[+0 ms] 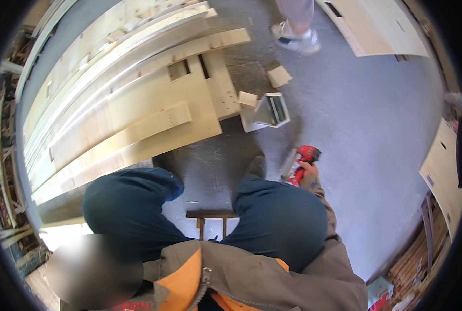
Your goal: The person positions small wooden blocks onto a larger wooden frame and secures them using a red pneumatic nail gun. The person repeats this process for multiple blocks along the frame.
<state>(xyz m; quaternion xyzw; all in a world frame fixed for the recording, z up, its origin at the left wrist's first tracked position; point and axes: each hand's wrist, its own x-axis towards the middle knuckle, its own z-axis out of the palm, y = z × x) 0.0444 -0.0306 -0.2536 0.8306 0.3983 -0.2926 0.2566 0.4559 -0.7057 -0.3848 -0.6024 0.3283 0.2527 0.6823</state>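
Observation:
My right hand is closed round the handle of a red nail gun, low beside my right knee. The tool's grey magazine side faces my leg. My left hand does not show; a blurred patch covers the lower left. In front of my left knee lie stacked pale plywood panels with rectangular cutouts, and a short wooden strip rests on top. Near the panels' right end stands an open white box holding dark strips, with a small wood block touching it.
Another wood block lies on the grey floor. Farther off is another person's shoe. Plywood sheets lie at the far right, and a panel leans above stacked timber. A wooden stool is under me.

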